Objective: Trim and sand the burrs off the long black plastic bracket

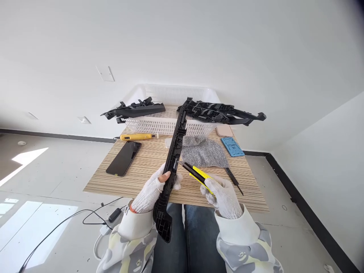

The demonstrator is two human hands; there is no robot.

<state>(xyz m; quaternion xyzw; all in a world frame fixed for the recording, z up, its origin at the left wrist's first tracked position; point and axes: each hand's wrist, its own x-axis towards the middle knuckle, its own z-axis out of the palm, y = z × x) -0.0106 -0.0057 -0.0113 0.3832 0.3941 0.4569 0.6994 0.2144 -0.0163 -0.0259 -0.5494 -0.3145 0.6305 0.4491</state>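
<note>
A long, black, ribbed plastic strip (pixel 177 139) is held in front of a white, perforated plastic basket (pixel 152 125), partly over a striped, wood-toned bench (pixel 99 185). Its long axis slants: slim end toward the basket and slightly right, broad bent end away from the basket. The white-gloved left hand (pixel 150 190) has its grip around the strip's lower half; the white-gloved right hand (pixel 225 194) grasps a yellow-and-black utility knife (pixel 199 173), blade directed at the strip.
</note>
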